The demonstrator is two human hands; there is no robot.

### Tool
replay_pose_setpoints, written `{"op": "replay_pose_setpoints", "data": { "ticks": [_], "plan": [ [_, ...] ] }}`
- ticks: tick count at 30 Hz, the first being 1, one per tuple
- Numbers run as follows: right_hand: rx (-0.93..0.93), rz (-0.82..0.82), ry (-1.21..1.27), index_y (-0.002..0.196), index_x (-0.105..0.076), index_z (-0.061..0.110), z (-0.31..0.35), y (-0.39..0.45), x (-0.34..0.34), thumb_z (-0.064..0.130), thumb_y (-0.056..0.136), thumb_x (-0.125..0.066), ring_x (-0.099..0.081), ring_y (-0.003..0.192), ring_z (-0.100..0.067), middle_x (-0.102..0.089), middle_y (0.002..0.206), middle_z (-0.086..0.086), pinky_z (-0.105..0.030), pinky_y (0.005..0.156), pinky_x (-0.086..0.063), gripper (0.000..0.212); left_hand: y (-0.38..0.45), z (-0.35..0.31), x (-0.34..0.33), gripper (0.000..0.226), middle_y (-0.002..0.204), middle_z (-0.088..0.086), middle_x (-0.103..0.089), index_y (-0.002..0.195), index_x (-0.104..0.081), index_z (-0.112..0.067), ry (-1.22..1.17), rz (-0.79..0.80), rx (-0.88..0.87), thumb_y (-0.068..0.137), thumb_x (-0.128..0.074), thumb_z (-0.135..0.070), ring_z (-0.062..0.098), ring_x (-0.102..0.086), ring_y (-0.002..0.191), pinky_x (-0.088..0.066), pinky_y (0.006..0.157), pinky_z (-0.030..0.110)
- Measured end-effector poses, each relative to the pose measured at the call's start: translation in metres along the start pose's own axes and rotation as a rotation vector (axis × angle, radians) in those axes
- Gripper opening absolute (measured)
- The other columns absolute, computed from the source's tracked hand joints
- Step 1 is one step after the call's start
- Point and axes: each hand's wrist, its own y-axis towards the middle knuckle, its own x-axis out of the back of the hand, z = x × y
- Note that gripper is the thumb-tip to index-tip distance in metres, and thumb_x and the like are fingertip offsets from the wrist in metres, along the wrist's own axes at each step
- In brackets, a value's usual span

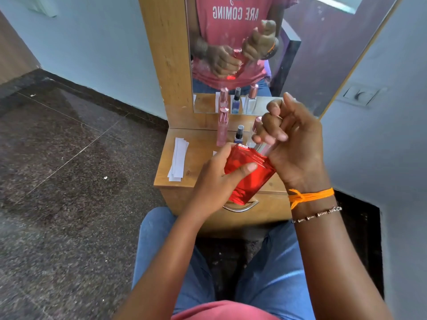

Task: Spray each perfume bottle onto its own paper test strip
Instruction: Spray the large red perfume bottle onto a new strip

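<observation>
At the centre of the frame the left hand (217, 181) grips a red perfume bottle (248, 174), thumb laid across its near face and fingers wrapped behind, holding it tilted in the air above the front edge of a small wooden dressing table (198, 153). Just to the right, the right hand (293, 144) has its fingers curled round a clear, pinkish cap (265, 147) at the bottle's upper right corner — whether the cap is seated on the bottle or already free of it cannot be told. An orange thread (309, 196) and a beaded bracelet (317, 214) circle the right wrist. On the table top, left of the hands, lies a stack of white paper test strips (178, 159). Behind the red bottle stand a tall pink bottle (222, 127) and a small dark blue spray bottle (238, 134); a third bottle with a rose cap (257, 124) is mostly hidden by the right fingers. A mirror (300, 65) in the upper part of the frame repeats the bottles and hands. A metal drawer handle (241, 207) shows below the red bottle.
</observation>
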Motion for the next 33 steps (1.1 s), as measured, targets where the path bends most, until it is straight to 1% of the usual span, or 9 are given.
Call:
{"op": "replay_pose_setpoints", "data": {
  "ticks": [4,6,13,15,18,21,23,26,33],
  "plan": [
    [0.164,-0.243,-0.195,0.067,-0.044,0.016,-0.015,-0.007,-0.009,0.021,0.094,-0.045,-0.040,0.052,-0.010,-0.040,0.051,0.006,-0.021,0.053,-0.038,0.028,-0.001,0.000,-0.012,0.037,0.104,-0.004,-0.063,0.112,-0.053,-0.024,0.413,-0.261,-0.149,0.081,-0.064,-0.041,0.014,-0.056,0.095,-0.047,0.078,0.032],
    [0.197,-0.305,-0.160,0.062,-0.041,0.017,-0.015,-0.008,-0.009,0.022,0.095,-0.045,-0.032,0.045,-0.008,-0.032,0.046,0.009,-0.021,0.047,-0.031,0.033,-0.003,0.000,-0.012,0.037,0.104,-0.006,-0.063,0.111,-0.053,-0.024,0.431,-0.232,-0.198,0.080,-0.065,-0.040,0.011,-0.055,0.094,-0.043,0.076,0.025],
    [-0.091,0.327,0.380,0.067,-0.045,0.014,-0.006,0.001,0.022,0.030,0.093,-0.038,-0.012,0.031,-0.009,-0.016,0.044,0.005,-0.018,0.037,-0.020,0.032,-0.001,0.004,0.003,0.025,0.087,-0.008,-0.068,0.101,-0.062,-0.016,-0.291,0.266,0.131,0.078,-0.064,-0.023,0.006,-0.063,0.084,-0.049,0.075,0.017],
    [-0.061,0.381,0.499,0.074,-0.050,0.009,-0.008,0.004,0.025,0.026,0.091,-0.044,-0.016,0.033,-0.009,-0.019,0.047,0.004,-0.018,0.039,-0.024,0.025,-0.006,0.009,-0.002,0.023,0.091,-0.005,-0.070,0.103,-0.063,-0.017,-0.457,0.320,0.226,0.080,-0.060,-0.021,0.009,-0.065,0.087,-0.051,0.075,0.019],
    [0.034,0.254,0.456,0.087,-0.050,0.009,-0.008,0.013,0.036,0.016,0.091,-0.038,-0.032,0.046,-0.010,-0.029,0.054,0.003,-0.022,0.052,-0.040,0.014,-0.009,0.014,-0.006,0.027,0.095,-0.004,-0.072,0.107,-0.063,-0.019,-0.490,0.271,0.253,0.081,-0.063,-0.027,0.014,-0.067,0.093,-0.054,0.077,0.023],
    [0.135,0.079,0.187,0.089,-0.045,0.013,-0.017,0.016,0.058,-0.008,0.079,-0.036,-0.046,0.068,-0.016,-0.047,0.071,-0.002,-0.028,0.070,-0.046,0.025,-0.006,0.015,-0.002,0.032,0.093,-0.009,-0.072,0.107,-0.061,-0.016,-0.474,0.176,0.216,0.078,-0.062,-0.029,0.007,-0.066,0.091,-0.051,0.074,0.018],
    [0.226,-0.058,-0.335,0.090,-0.043,0.018,-0.027,0.015,0.075,-0.018,0.078,-0.037,-0.049,0.077,-0.016,-0.051,0.085,-0.004,-0.027,0.064,-0.042,0.038,-0.005,0.016,0.003,0.033,0.091,-0.011,-0.072,0.107,-0.060,-0.015,-0.479,0.116,0.203,0.076,-0.062,-0.027,0.004,-0.065,0.090,-0.049,0.072,0.015],
    [0.318,-0.202,-1.023,0.104,-0.041,0.020,-0.048,0.011,0.099,-0.020,0.075,-0.046,-0.054,0.093,-0.018,-0.053,0.103,-0.001,-0.028,0.074,-0.046,0.050,-0.004,0.020,0.005,0.035,0.092,-0.012,-0.072,0.109,-0.059,-0.016,-0.455,0.083,0.175,0.076,-0.062,-0.026,0.002,-0.065,0.090,-0.048,0.071,0.014],
    [0.338,-0.280,-1.279,0.128,-0.043,0.007,-0.067,0.002,0.107,-0.011,0.076,-0.062,-0.050,0.114,-0.028,-0.048,0.126,-0.012,-0.017,0.093,-0.042,0.058,-0.003,0.023,0.002,0.040,0.099,-0.009,-0.071,0.116,-0.057,-0.013,-0.470,0.080,0.174,0.079,-0.061,-0.029,0.005,-0.065,0.096,-0.049,0.074,0.015]
  ]
}}
